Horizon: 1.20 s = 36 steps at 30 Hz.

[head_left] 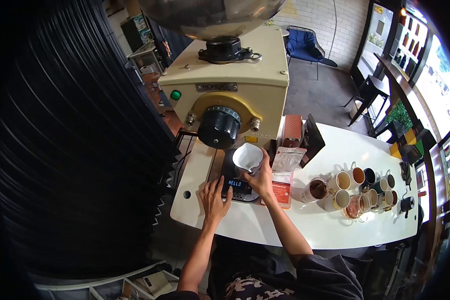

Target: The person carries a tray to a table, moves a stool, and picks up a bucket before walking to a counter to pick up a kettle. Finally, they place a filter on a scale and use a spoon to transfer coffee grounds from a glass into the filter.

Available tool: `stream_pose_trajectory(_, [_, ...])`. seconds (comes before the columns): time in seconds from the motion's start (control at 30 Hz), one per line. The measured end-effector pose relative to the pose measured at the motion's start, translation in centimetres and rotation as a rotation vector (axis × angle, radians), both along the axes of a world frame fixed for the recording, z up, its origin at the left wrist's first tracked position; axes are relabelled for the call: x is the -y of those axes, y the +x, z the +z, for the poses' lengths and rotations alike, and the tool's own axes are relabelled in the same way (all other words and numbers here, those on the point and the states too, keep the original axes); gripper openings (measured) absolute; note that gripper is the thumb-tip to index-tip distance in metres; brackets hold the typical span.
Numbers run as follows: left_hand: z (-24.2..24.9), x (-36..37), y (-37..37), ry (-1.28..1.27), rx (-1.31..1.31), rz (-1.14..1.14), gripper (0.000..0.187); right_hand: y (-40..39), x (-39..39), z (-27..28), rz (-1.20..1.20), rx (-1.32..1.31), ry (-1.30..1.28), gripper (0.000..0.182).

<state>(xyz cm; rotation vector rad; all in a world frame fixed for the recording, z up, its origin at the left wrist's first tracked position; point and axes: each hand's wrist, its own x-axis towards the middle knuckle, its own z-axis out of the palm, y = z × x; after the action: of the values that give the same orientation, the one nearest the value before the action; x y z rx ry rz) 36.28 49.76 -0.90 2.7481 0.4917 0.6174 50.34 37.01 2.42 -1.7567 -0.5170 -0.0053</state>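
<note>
My right hand [260, 177] is wrapped round a white cup [247, 157], which is over the back part of a black scale [238, 187] whose blue display reads HELLO. At the scale's left front edge lies my left hand [215, 201], fingers spread, holding nothing; a fingertip is close to the display. Directly behind and above the cup stands a cream grinder [265, 95] with a black dial [218, 127] and a green button [175, 95]. Whether the cup rests on the scale is hard to tell.
Right of the scale are a red card [281, 192], a silver pouch [288, 159] and a reddish box [292, 131]. Several cups [342, 199] and a glass jug [352, 210] stand farther right on the white table [235, 226]. A dark corrugated wall [80, 150] fills the left.
</note>
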Motion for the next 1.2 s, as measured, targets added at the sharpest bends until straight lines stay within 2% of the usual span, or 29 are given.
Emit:
stream_pose_trajectory(0.07, [0.2,-0.1,0.2,-0.007,0.013,0.001,0.055,0.4,-0.3,-0.1,-0.012,0.046,-0.010,0.099])
stream_pose_trajectory(0.17, [0.7,-0.4,0.2,-0.385,0.289,-0.047,0.054,0.5,-0.9,0.6,0.019,0.052,-0.029,0.101])
stream_pose_trajectory(0.2, [0.3,-0.8,0.2,-0.446,0.272,0.019,0.056,0.5,-1.1,0.4,0.008,0.052,-0.032,0.101])
stream_pose_trajectory(0.3, [0.0,-2.6,1.3,-0.761,0.263,-0.011,0.052,1.0,-1.4,-0.2,0.013,0.193,-0.021,0.105])
stream_pose_trajectory(0.4, [-0.5,-4.8,2.8,-0.853,0.200,-0.136,0.049,-0.1,0.2,-1.3,-0.058,0.236,-0.104,0.106])
stream_pose_trajectory(0.43, [-0.1,-5.2,3.2,-0.858,0.201,-0.152,0.049,-0.9,0.9,-1.9,-0.154,0.342,-0.151,0.094])
stream_pose_trajectory(0.47, [0.4,-5.5,3.7,-0.876,0.154,-0.148,0.050,-1.5,1.3,-2.5,-0.170,0.351,-0.156,0.094])
stream_pose_trajectory(0.53, [-0.8,-6.5,4.9,-0.906,0.148,-0.172,0.052,-2.6,2.3,-3.6,-0.246,0.128,-0.177,0.066])
stream_pose_trajectory(0.57, [-2.1,-7.3,5.7,-0.935,0.114,-0.180,0.054,-2.6,2.6,-4.1,-0.273,0.129,-0.186,0.066])
stream_pose_trajectory(0.63, [-1.8,-7.6,6.6,-0.981,0.064,-0.200,0.056,-2.3,2.2,-5.0,-0.235,0.028,-0.236,0.042])
stream_pose_trajectory(0.67, [-1.8,-7.6,7.0,-0.953,0.063,-0.205,0.056,-2.4,1.8,-5.3,-0.259,0.002,-0.208,0.036])
stream_pose_trajectory(0.73, [-0.3,-7.2,7.2,-0.927,-0.002,-0.161,0.055,-2.3,1.0,-5.6,-0.298,0.103,-0.282,0.036])
stream_pose_trajectory(0.77, [-0.5,-7.3,7.4,-0.949,0.002,-0.155,0.055,-2.3,0.7,-5.7,-0.271,0.011,-0.293,0.035])
stream_pose_trajectory(0.87, [-1.3,-7.7,7.6,-0.993,0.031,-0.172,0.053,-2.3,-0.5,-6.8,-0.241,0.018,-0.272,0.036])
stream_pose_trajectory(0.93, [-1.2,-7.5,7.8,-0.980,0.040,-0.204,0.049,-3.0,-1.0,-6.7,-0.264,0.072,-0.301,0.047])
stream_pose_trajectory(1.03, [-0.9,-7.1,7.7,-0.885,0.057,-0.204,0.035,-3.4,-1.4,-6.9,-0.282,0.121,-0.411,0.053])
stream_pose_trajectory(1.17, [-1.2,-7.5,8.3,-0.884,-0.003,-0.262,0.030,-3.5,-1.4,-5.7,-0.228,0.003,-0.459,0.056])
stream_pose_trajectory(1.2, [-1.5,-7.4,8.6,-0.907,0.060,-0.285,0.029,-3.5,-1.3,-5.4,-0.249,0.002,-0.460,0.056])
